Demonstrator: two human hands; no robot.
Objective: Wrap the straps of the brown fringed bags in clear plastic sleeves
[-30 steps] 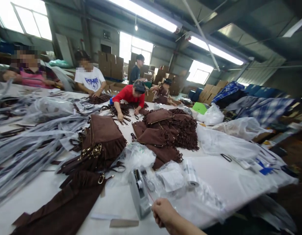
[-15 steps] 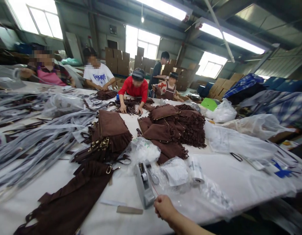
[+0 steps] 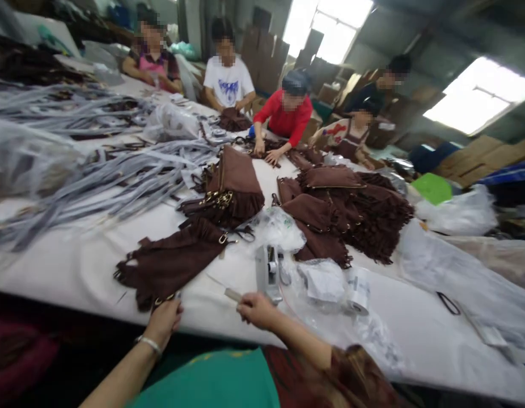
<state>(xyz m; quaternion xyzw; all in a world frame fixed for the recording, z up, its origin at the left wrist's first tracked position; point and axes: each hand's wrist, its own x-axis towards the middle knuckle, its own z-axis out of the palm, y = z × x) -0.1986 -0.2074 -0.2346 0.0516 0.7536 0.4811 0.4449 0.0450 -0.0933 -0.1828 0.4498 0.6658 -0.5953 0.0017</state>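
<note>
At the table's near edge, my left hand (image 3: pixel 164 322) is closed beside gold hardware at the near end of a dark brown fringed bag (image 3: pixel 177 263). A small pale tip shows by its fingers; what they hold is hidden. My right hand (image 3: pixel 257 310) is closed on the end of a flat beige strip (image 3: pixel 232 294). Right behind that hand stands a grey tape dispenser (image 3: pixel 262 275). Crumpled clear plastic bags (image 3: pixel 322 280) and a roll of clear film (image 3: pixel 358 292) lie to its right.
Piled brown bags (image 3: pixel 241 173) and a second brown heap (image 3: pixel 373 209) fill the middle. Plastic-wrapped straps (image 3: pixel 130 175) spread over the left side. Several people work across the table, one in a red top (image 3: pixel 283 116). A black loop (image 3: pixel 448 303) lies at the right.
The view has tilted and swung left and down. My left hand has come into view at the brown bag. My right hand has moved left from beside the dispenser to the beige strip.
</note>
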